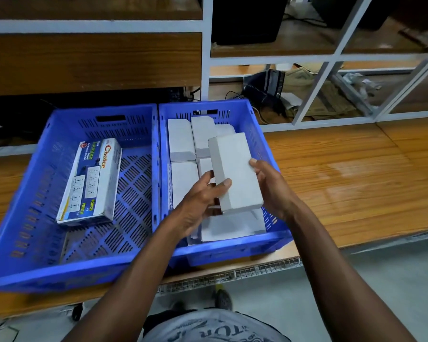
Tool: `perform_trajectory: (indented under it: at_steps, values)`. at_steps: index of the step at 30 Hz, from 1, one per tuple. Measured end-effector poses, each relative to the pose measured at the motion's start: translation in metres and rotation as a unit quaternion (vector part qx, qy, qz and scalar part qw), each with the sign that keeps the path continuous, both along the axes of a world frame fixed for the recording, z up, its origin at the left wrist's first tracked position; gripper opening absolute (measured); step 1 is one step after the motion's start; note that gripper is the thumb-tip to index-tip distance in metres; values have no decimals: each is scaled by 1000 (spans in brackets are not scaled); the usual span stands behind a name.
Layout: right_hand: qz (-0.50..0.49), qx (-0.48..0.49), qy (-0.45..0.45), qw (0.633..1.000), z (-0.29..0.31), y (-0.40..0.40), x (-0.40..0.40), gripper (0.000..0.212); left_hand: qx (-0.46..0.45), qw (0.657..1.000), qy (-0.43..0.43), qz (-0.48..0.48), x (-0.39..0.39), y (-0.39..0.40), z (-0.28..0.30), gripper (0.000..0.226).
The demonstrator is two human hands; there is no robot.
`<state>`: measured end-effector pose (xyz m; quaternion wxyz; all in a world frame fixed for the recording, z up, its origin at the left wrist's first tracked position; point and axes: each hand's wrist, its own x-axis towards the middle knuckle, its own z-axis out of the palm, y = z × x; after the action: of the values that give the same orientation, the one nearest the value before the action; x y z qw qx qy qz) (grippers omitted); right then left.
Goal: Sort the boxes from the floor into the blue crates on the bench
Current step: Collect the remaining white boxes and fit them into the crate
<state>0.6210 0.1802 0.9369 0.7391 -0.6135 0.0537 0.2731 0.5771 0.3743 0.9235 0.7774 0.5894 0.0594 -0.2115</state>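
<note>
Both hands hold one plain white box (235, 172) above the right crate (252, 239). The left hand (203, 196) curls round its near-left edge, thumb on top; the right hand (267, 183) grips the right long side. Judged purpose: a two-sided hold steadies the box for lowering among the white boxes (183, 141) already laid there. Its long axis runs from about 11 o'clock to 5 o'clock, the far end tipped up and the broad face upward. The left crate (35, 169) holds one printed box (89, 181), long axis near 12 to 6, which suggests sorting by type. Both crates sit on the bench (344, 169).
</note>
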Motion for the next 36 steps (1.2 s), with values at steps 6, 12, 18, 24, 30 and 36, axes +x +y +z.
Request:
perform_trajectory:
  at_steps: [6,12,18,24,30,36]
  values:
    - [-57,3,-19,998,-7,3,-1,38,15,999,9,-32,0,0,-6,65]
    - [-152,18,-30,988,-5,-9,9,37,86,995,-19,-38,10,15,-9,76]
    - [-190,3,-19,982,-5,-20,10,49,-4,989,34,142,25,20,-6,57]
    - [-172,13,32,984,-12,-13,-7,26,-19,950,27,310,44,15,-7,56]
    - [-125,-32,61,990,-16,-10,-16,15,-23,968,-4,249,56,15,-8,37]
    - [-193,1,134,972,-20,-2,-5,20,20,983,12,181,60,9,-8,76]
